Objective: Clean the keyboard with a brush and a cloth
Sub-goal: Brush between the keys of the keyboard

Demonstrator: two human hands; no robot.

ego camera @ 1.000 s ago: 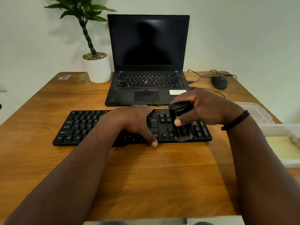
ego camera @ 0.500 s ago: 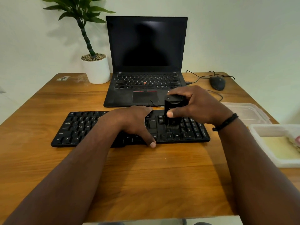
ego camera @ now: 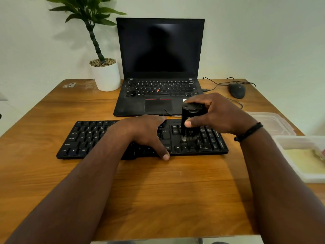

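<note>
My right hand (ego camera: 221,115) grips the black brush (ego camera: 190,120) upright, fingers wrapped round its body, thumb on the near side; bristles down on the keys between the enter block and the numpad, just above the arrow keys. My left hand (ego camera: 147,132) lies flat on the mid-right of the keyboard (ego camera: 84,138), fingers relaxed and spread, thumb hooked over the front edge, touching the worktop (ego camera: 158,191). That hand and forearm cover a good part of the letter keys.

Kbd sits across the worktop centre. Just behind it: open laptop (ego camera: 160,67), screen dark; a thin cable runs from the laptop front toward the kbd. Back left, a potted plant (ego camera: 105,74) in a white pot. Back right, a wired mouse (ego camera: 236,90). Right edge: a clear lid (ego camera: 270,122), and nearer me a white tray (ego camera: 299,155) w/ something pale yellow inside; can't tell if it's the cloth.
</note>
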